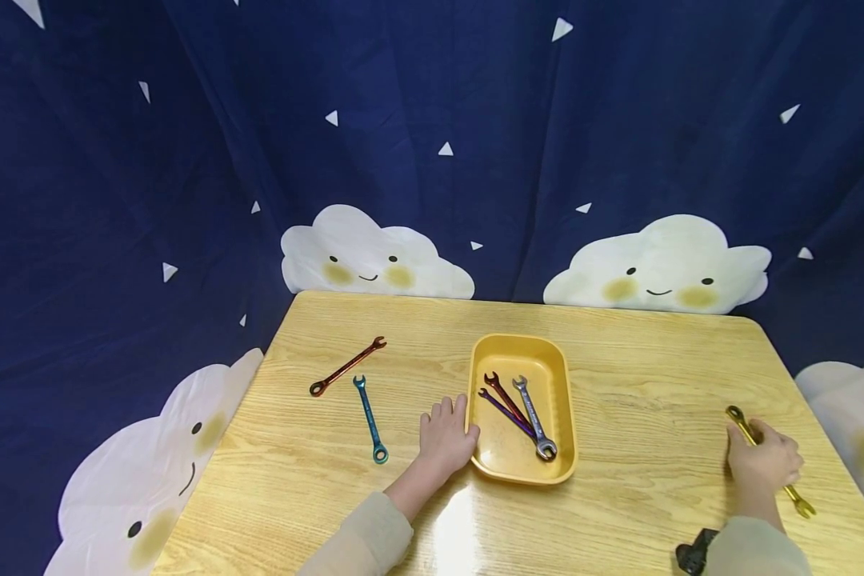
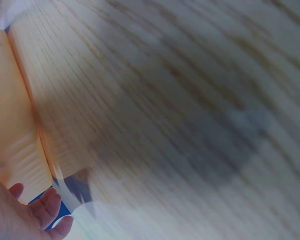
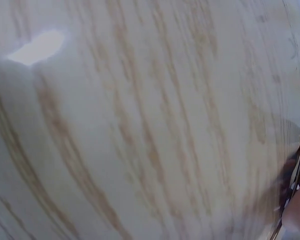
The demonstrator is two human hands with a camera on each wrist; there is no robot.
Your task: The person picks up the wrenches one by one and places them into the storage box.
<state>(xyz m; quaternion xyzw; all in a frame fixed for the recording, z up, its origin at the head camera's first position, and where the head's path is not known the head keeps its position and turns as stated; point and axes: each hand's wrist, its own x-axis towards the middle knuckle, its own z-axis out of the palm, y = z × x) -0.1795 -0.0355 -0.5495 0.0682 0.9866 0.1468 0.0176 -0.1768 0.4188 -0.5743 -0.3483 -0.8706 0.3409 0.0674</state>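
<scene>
A yellow tray (image 1: 500, 456) stands mid-table; inside lie a silver combination wrench (image 1: 532, 410), a purple wrench (image 1: 502, 409) and a red wrench (image 1: 505, 392), overlapping at their lower ends. My left hand (image 1: 446, 436) rests against the tray's left side, fingers loosely extended and thumb at the rim. In the left wrist view its fingertips (image 2: 51, 207) show beside the tray wall (image 2: 17, 110). At the right of the table my right hand (image 1: 763, 460) grips a gold wrench (image 1: 744, 426) around the middle, both ends sticking out. The right wrist view catches only part of this hand (image 3: 299, 212) at its edge.
Left of the tray lie a teal wrench (image 1: 370, 418) and, behind it, a dark red wrench (image 1: 349, 366). The wooden table (image 1: 641, 384) ends at a dark blue curtain (image 1: 432, 88) with cloud prints. A black device (image 1: 694, 552) sits by the right wrist.
</scene>
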